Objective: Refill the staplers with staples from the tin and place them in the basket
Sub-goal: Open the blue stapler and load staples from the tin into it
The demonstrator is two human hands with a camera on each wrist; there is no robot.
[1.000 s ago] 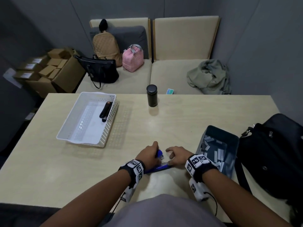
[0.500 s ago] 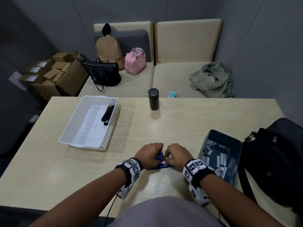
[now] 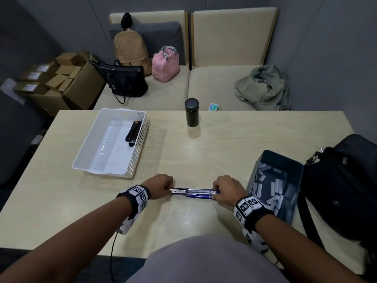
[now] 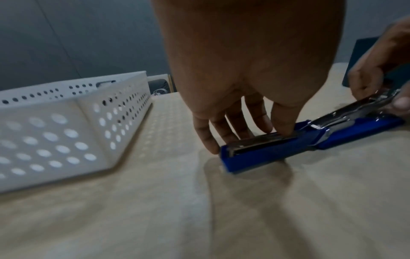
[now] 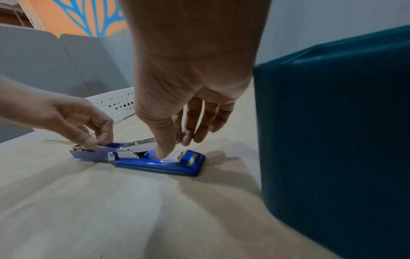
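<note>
— Where's the stapler they're filling?

— The blue stapler (image 3: 194,194) lies swung fully open and flat on the table (image 3: 244,139), right at the near edge in front of the person, stretched out between the two hands.

— And the left hand?

— The left hand (image 3: 161,186) is at the left end. From the left wrist view the fingertips (image 4: 285,129) come down on the metal channel inside the blue top half, the other fingers reaching past its far side. Fingers curled over it, pinching that end.

— The right?

— The right hand (image 3: 227,189) holds the other end. Its thumb (image 5: 164,149) presses down on the blue base by the metal plate, and the forefinger beside it pinches the tip of the shiny staple rail, which tilts up a little. The remaining fingers hang loosely curled behind.

— The tin?

— The dark blue tin (image 3: 293,168) stands open just to the right of that hand, strips of staples (image 3: 275,188) scattered in it.

— The basket?

— The white perforated basket (image 3: 136,156) sits further back on the left, well apart from the hands, with a black stapler (image 3: 133,131) lying along its right wall.

— Anything else on the table?

— A black flask (image 3: 191,113) upright at the far edge, and a black bag (image 3: 346,190) on the right, beside the tin.
</note>
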